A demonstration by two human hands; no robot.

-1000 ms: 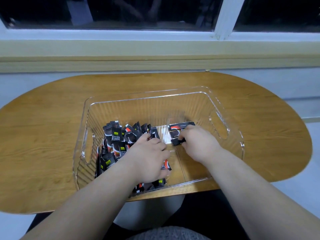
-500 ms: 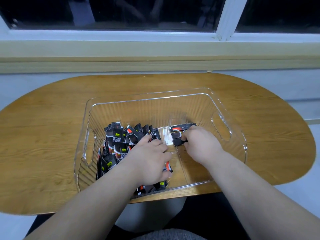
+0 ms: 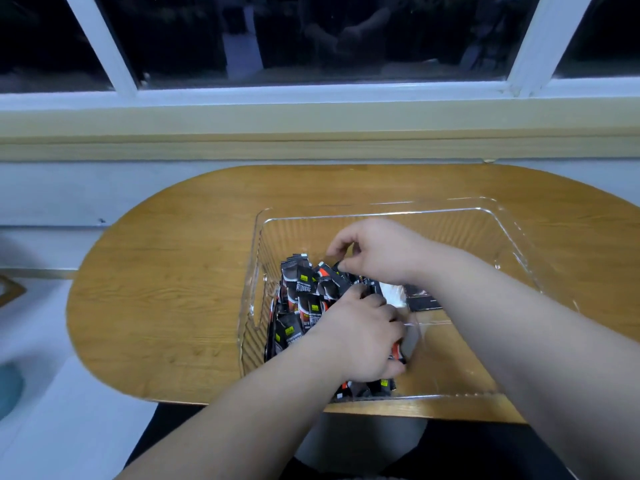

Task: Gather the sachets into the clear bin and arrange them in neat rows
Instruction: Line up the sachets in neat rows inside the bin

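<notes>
Oval wooden table point(image 3: 166, 289) holds clear bin point(image 3: 512, 244) beneath dark window point(image 3: 311, 36).

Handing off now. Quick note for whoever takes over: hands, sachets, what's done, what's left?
Left hand: grips a bundle at the near end of the sachet pile.
Right hand: fingers curled over the pile's far end; grip unclear.
Pile: jumbled, mostly upright, in the left half of the clear bin; a few flat sachets lie mid-floor.
Done: every visible sachet is in the bin.
Left: forming neat rows; the bin's right half is bare.
</notes>
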